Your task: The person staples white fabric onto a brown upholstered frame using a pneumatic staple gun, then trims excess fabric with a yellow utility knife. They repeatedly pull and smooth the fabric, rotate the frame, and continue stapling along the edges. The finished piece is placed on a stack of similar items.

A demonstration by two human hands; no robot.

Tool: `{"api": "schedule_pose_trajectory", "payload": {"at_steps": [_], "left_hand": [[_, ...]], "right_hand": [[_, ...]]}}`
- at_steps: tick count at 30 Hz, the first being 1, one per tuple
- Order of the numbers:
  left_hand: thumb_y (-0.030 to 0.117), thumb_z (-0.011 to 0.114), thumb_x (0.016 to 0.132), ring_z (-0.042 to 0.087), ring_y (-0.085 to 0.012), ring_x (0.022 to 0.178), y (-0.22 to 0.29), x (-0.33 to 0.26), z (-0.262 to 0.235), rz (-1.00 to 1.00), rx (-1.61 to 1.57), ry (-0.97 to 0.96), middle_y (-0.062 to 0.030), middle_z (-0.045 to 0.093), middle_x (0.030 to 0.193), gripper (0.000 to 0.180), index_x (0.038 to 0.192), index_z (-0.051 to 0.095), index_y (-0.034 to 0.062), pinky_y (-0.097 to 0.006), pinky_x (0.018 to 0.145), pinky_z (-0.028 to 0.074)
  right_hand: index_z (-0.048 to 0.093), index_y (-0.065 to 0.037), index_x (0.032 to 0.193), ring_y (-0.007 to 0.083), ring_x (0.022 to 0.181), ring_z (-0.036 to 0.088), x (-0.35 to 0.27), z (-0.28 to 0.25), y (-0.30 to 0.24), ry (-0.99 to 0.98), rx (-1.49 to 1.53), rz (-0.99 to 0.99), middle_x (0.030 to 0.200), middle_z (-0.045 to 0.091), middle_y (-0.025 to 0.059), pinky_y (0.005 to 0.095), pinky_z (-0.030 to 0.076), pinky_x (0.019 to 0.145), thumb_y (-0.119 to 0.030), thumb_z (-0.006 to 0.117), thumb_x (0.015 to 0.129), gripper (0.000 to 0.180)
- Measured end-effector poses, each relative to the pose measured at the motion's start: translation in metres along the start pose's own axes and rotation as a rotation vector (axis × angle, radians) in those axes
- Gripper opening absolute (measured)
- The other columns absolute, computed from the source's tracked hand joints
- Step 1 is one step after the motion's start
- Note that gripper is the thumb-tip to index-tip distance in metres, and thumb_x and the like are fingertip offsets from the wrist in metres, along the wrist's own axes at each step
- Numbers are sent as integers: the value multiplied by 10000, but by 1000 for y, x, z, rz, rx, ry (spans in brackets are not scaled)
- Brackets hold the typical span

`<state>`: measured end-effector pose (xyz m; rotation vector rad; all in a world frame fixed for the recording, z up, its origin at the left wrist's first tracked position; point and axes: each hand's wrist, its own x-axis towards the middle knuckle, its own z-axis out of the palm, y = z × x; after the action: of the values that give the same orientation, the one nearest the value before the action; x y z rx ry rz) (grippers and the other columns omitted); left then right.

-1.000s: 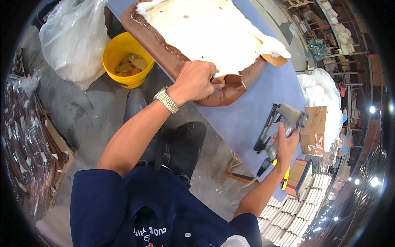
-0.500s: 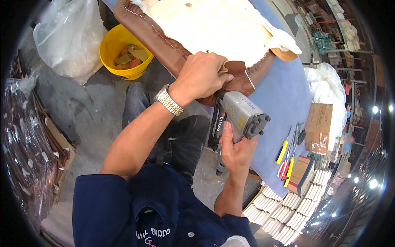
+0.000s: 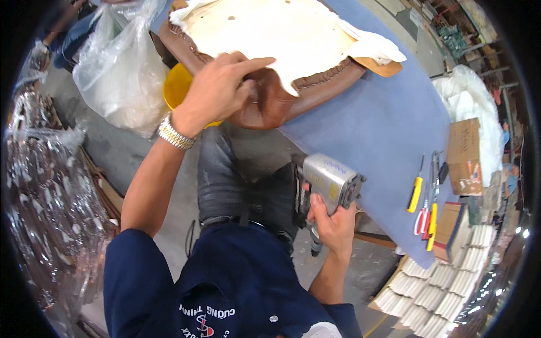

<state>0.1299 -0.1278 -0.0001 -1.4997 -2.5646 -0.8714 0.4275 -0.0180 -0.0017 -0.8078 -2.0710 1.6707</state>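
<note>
The brown padded piece (image 3: 324, 94) lies at twelve o'clock on the tabletop (image 3: 375, 132); the left hand (image 3: 217, 87) touches it — grip pinching or not, I cannot tell. The right hand (image 3: 336, 226) is wrapped round the staple gun (image 3: 329, 176) — four o'clock.

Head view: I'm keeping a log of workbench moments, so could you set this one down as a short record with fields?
Left hand: at the near edge of the brown padded piece, index finger extended toward the pale panel
Right hand: gripping a grey-and-black handheld tool, apart from the piece
Padded piece: on the blue work surface, pale panel facing up
Right side of surface: yellow-handled screwdriver, other hand tools
Floor, left: clear plastic bag, yellow bucket partly hidden
</note>
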Motion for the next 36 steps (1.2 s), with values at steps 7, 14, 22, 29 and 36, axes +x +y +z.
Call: {"api": "schedule_pose_trajectory", "payload": {"at_steps": [7,14,22,29,36], "left_hand": [[524,771,810,631,-369,1154,47,15,-1,531,139,-14,-184,596,1380,808,1447,535,88,-449,1055,442],[727,753,699,645,-322,1037,22,2,-10,84,350,-153,-161,694,1081,885,1107,723,-57,-441,980,440],[485,751,873,645,-255,786,3,33,9,340,-24,-346,-76,677,812,475,822,725,13,-384,846,496],[311,778,867,688,-291,675,-9,27,49,175,-354,47,-107,749,909,325,828,746,-10,-348,638,534],[224,788,831,715,-301,782,-8,31,49,17,-488,-52,-113,750,934,239,877,758,-8,-365,709,554]], "right_hand": [[726,18,1049,189,677,660,-19,15,53,-123,-211,-68,831,722,119,335,515,617,-112,698,920,185],[662,21,1091,439,920,706,-29,2,65,-92,-161,91,1005,720,221,451,547,776,-171,735,898,282],[684,52,1088,376,897,736,-1,0,48,-88,-213,-6,1002,735,225,417,552,769,-119,712,911,248],[674,41,1127,351,993,675,28,28,33,62,-156,-176,1105,698,204,415,504,905,-55,757,874,283],[658,30,1139,387,1010,650,56,38,15,-15,-355,-211,1129,651,220,427,513,859,-49,752,876,290]]}}
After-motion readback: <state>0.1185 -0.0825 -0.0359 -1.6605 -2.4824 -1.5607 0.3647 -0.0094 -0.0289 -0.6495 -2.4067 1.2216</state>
